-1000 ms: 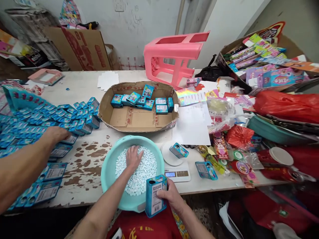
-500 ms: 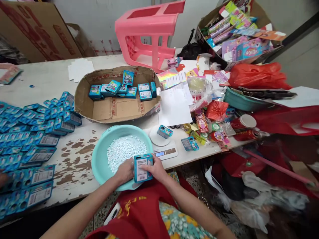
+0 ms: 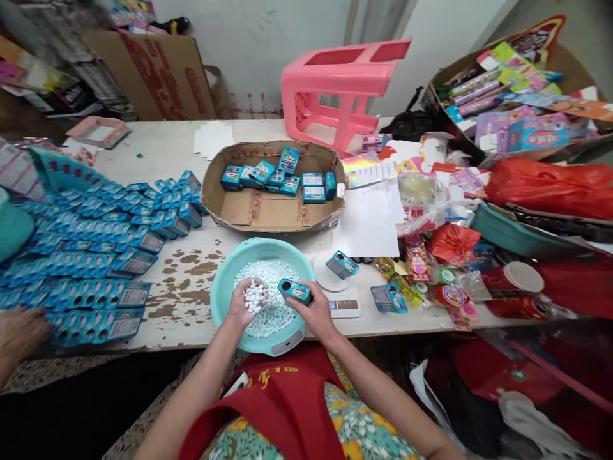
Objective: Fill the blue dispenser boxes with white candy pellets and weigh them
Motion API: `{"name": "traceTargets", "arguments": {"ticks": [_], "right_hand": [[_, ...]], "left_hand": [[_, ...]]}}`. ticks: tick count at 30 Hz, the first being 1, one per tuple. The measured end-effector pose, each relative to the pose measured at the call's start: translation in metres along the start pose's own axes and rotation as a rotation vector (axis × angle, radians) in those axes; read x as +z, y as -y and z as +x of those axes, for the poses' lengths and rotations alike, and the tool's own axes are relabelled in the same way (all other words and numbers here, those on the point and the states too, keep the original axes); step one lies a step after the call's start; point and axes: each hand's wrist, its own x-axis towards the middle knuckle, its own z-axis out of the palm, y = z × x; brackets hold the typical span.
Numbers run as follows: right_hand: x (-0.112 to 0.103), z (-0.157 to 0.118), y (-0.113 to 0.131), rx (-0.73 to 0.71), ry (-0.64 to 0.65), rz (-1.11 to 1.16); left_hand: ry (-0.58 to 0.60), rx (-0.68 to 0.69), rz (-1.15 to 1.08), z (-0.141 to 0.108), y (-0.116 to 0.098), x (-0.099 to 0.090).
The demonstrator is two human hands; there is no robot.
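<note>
Pale wall (image 3: pixel 258 48) behind, stained white tabletop (image 3: pixel 393 324) in front. From here I have the left hand (image 3: pixel 242 306) palm-up over the mint-green basin (image 3: pixel 220 287), fingers curled around a heap of white pellets (image 3: pixel 256 296). The right hand (image 3: pixel 320 313) pinches a blue box (image 3: pixel 293 289) between thumb and fingers, its round hole facing up, over the basin's right side. If I tilt that loaded palm or loosen its fingers, pellets could roll off, perhaps past the near rim. A light pinch could let the box twist; too hard a squeeze might dent it.
</note>
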Motion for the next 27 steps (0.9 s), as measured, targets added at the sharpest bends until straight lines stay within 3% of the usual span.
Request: {"name": "traceTargets", "arguments": {"ticks": [4, 7, 13, 20, 27], "right_hand": [[0.016, 0.003, 0.003, -0.094, 0.072, -0.21], [0.031, 0.003, 0.005, -0.137, 0.166, -0.294], [0.042, 0.003, 0.01, -0.132, 0.178, -0.314], [0.04, 0.002, 0.018, -0.143, 0.156, -0.291], [0.037, 0.0, 0.023, -0.099, 0.135, -0.237]], "left_hand": [[0.045, 0.15, -0.16, -0.009, -0.011, 0.024], [0.094, 0.302, -0.153, -0.012, -0.013, 0.038], [-0.017, 0.475, -0.146, -0.016, -0.013, 0.046], [-0.092, 0.532, -0.055, -0.015, -0.012, 0.049], [-0.072, 0.532, -0.019, -0.02, -0.015, 0.058]]}}
